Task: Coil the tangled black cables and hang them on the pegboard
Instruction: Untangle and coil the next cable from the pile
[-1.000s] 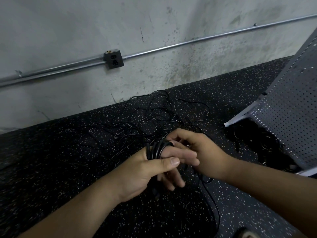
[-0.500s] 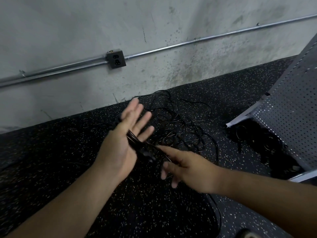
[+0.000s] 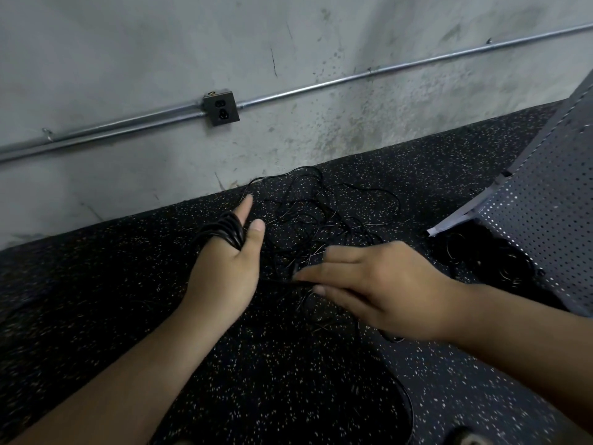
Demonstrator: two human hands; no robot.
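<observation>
A tangle of thin black cables (image 3: 321, 213) lies on the speckled black floor by the wall. My left hand (image 3: 227, 274) is raised with fingers straight, and several loops of black cable (image 3: 226, 232) are wound round those fingers; the thumb stands apart from the loops. One strand runs from this hand to my right hand (image 3: 382, 287), whose fingertips pinch it just right of my left palm. The strand passes under the right hand and trails down toward me. The grey pegboard (image 3: 545, 220) leans at the right edge.
Dark cable coils (image 3: 481, 261) lie on the floor at the pegboard's foot. A concrete wall behind carries a metal conduit (image 3: 385, 73) and an outlet box (image 3: 220, 108). Speckled rubber floor (image 3: 96, 284) stretches to the left.
My left hand has turned back outward, showing the loops round its fingers. My right hand has moved up and left, drawing the strand toward the left palm.
</observation>
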